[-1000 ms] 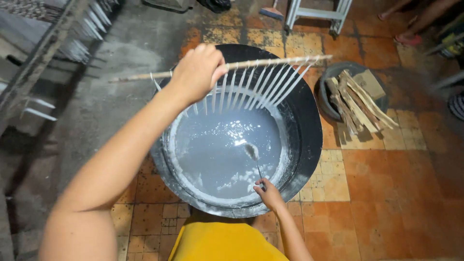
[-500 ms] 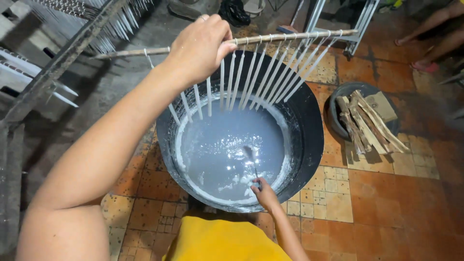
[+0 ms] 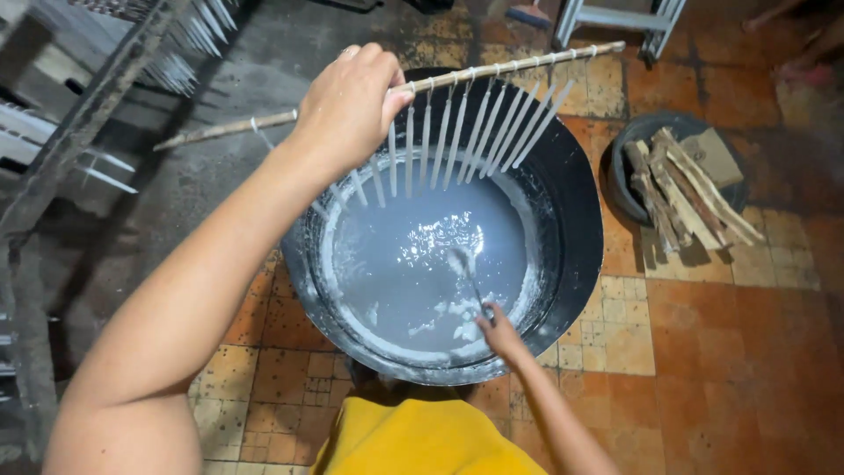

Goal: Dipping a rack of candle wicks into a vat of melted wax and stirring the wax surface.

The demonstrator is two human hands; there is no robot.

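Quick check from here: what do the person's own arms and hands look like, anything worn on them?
Both arms are bare along their whole visible length: no sleeves, gloves, watch or rings visible. The left hand and right hand are ungloved. A yellow garment shows at the bottom edge.

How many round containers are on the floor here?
2: the big black basin of grey liquid under the hands, and a smaller dark tub of wood scraps to its right. Others may lie outside the frame.
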